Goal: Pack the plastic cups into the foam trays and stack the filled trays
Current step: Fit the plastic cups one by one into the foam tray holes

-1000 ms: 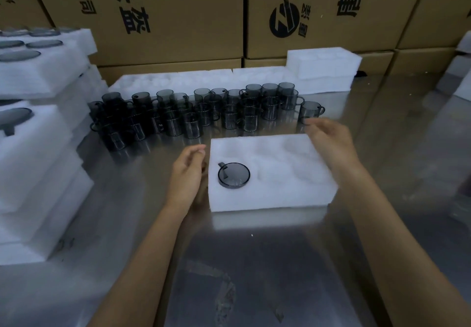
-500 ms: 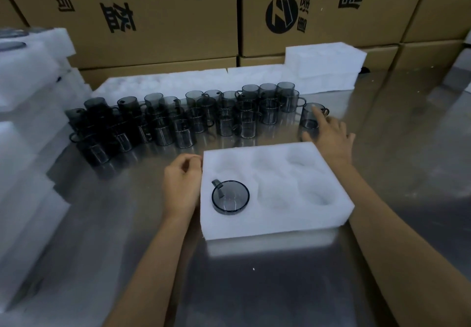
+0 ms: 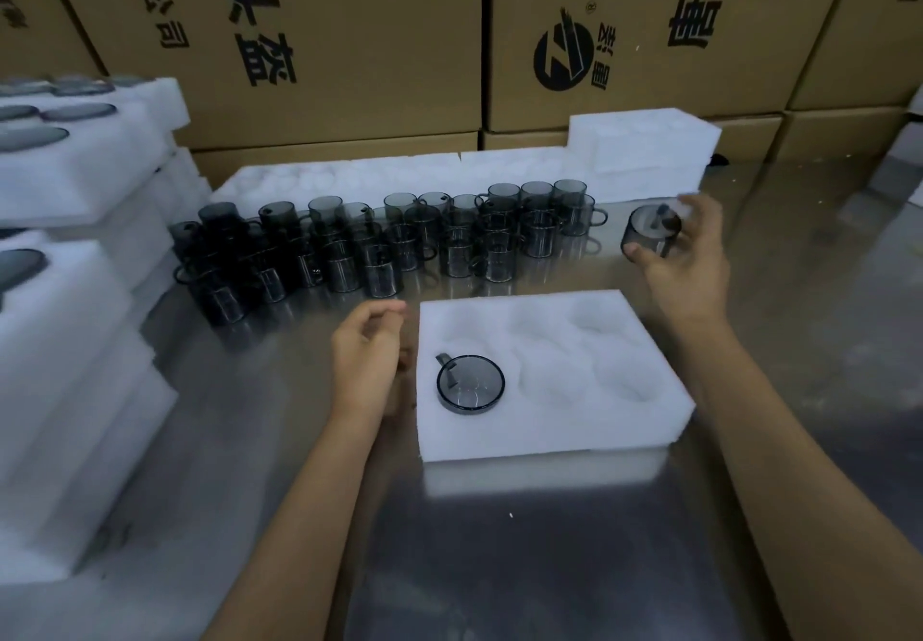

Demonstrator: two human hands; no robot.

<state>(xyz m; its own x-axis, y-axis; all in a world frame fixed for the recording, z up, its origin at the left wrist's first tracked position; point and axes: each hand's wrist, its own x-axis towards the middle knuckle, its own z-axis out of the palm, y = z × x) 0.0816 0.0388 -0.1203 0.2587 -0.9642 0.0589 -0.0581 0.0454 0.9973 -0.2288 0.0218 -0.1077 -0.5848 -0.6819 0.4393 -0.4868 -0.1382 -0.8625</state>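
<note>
Grasping smoky cup (image 3: 649,235) at far right, right hand (image 3: 692,260) risked slip; fingertip hold loose. Left hand (image 3: 369,360) lay relaxed, empty, beside foam tray (image 3: 574,420).

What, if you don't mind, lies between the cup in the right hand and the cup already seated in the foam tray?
In the head view, only empty foam tray pockets and bare steel table separate the held cup from the seated cup.
</note>
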